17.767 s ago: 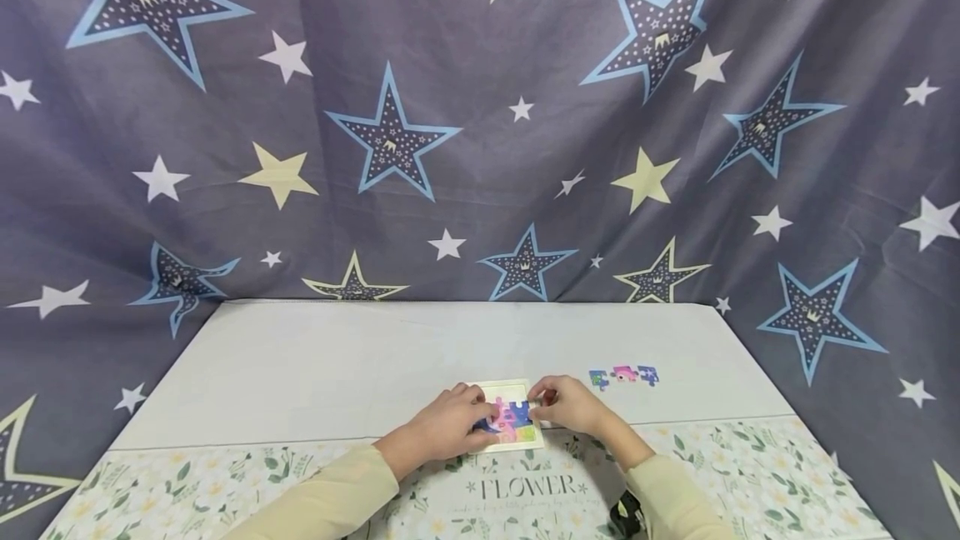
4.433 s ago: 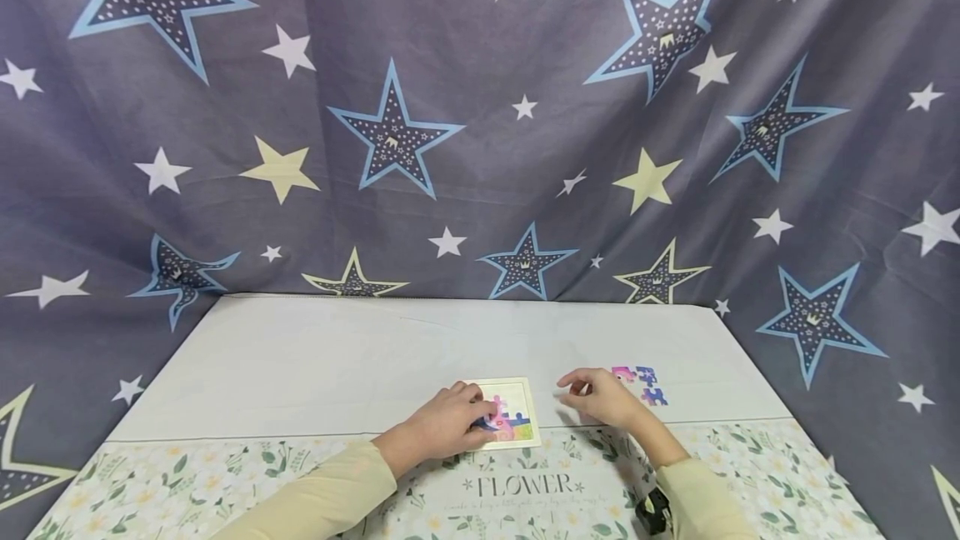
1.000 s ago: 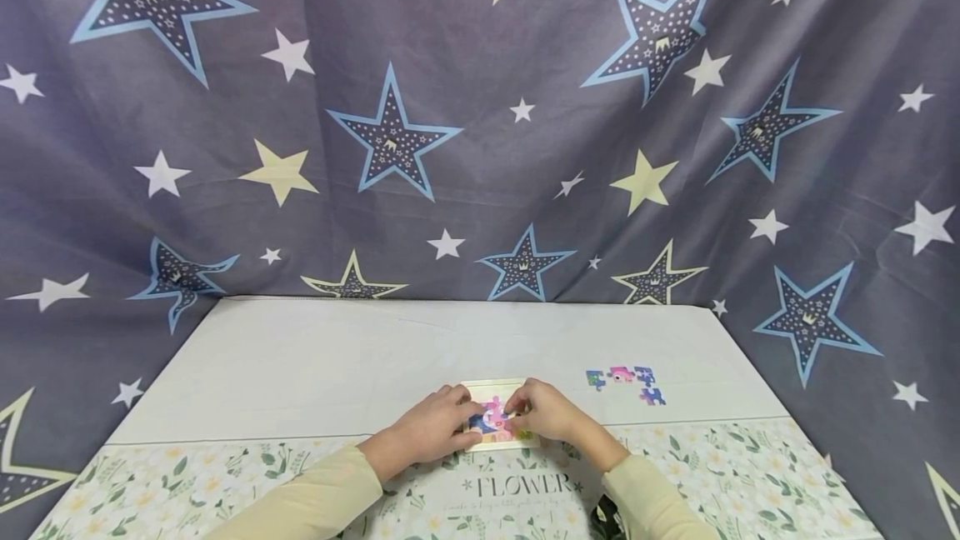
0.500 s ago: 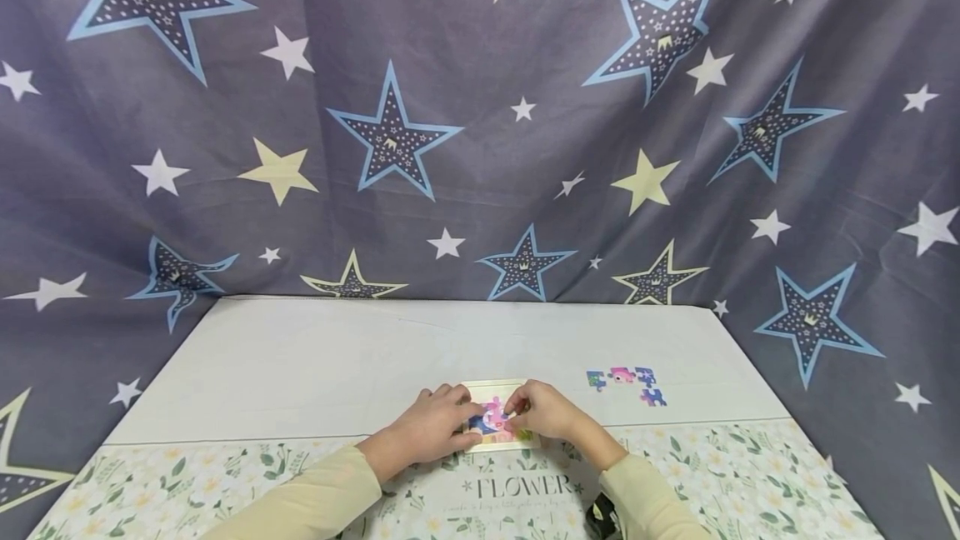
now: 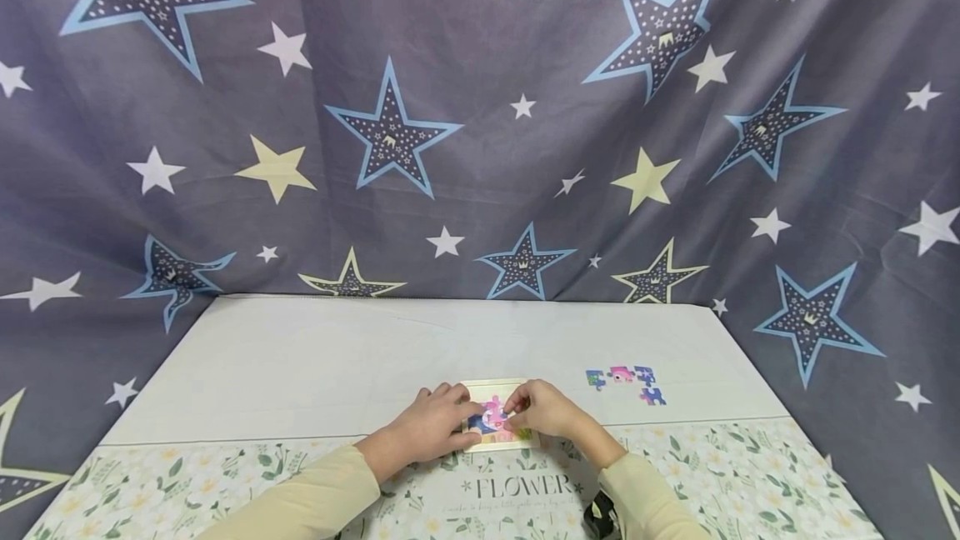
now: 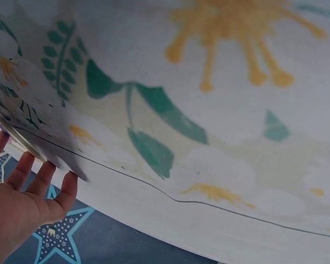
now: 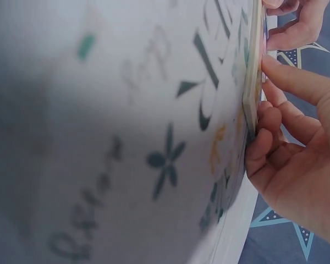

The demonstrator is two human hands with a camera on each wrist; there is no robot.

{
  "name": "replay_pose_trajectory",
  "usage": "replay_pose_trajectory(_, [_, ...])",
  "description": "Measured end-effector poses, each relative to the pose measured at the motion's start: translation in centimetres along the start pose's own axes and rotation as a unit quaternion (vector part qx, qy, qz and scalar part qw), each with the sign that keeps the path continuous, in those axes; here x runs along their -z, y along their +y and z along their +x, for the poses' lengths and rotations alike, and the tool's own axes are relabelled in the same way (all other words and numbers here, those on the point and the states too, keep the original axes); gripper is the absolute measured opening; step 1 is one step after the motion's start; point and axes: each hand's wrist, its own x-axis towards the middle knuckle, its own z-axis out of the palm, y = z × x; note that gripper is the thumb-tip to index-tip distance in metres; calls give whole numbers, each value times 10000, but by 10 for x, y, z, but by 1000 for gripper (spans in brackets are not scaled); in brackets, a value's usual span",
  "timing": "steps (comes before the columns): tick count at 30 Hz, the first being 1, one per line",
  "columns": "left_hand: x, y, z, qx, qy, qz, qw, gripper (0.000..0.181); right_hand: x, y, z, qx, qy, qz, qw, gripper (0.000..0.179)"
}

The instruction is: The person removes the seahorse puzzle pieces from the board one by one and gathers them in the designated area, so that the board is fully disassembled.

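A shallow, pale-rimmed puzzle tray (image 5: 491,382) lies on the table with a partly filled pink, blue and yellow picture. The left hand (image 5: 427,425) rests at its left side, fingertips over the joined puzzle pieces (image 5: 492,417) and thumb at the near-left corner. In the left wrist view, the left hand's fingers (image 6: 41,179) reach to the tray's edge. The right hand (image 5: 551,411) is over the tray's right half, thumb and index finger pinching a small blue puzzle piece (image 5: 505,415), mostly hidden. In the right wrist view, its other fingers (image 7: 264,148) curl beside the tray's edge.
Several loose puzzle pieces lie right of the tray: a green-blue piece (image 5: 596,379), a pink piece (image 5: 621,374) and blue pieces (image 5: 653,397). The tablecloth (image 5: 525,486) has flowers and the word FLOWER. A star-patterned curtain (image 5: 465,148) hangs behind the table.
A blue piece from the tray's right side now lies among the loose ones. The right hand came from beside the loose pieces onto the tray; over the last second both hands barely moved.
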Motion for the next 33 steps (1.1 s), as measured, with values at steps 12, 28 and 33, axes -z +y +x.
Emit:
replay_pose_trajectory(12, [1, 0, -2, -32, -6, -38, 10000, 44, -1, 0, 0, -30, -25, 115, 9999, 12])
replay_pose_trajectory(28, [1, -2, 0, -28, -51, -20, 10000, 46, -2, 4, 2, 132, 123, 184, 9997, 6])
replay_pose_trajectory(33, [1, -1, 1, -50, -39, 0, 10000, 46, -2, 4, 1, 226, 155, 119, 9996, 6])
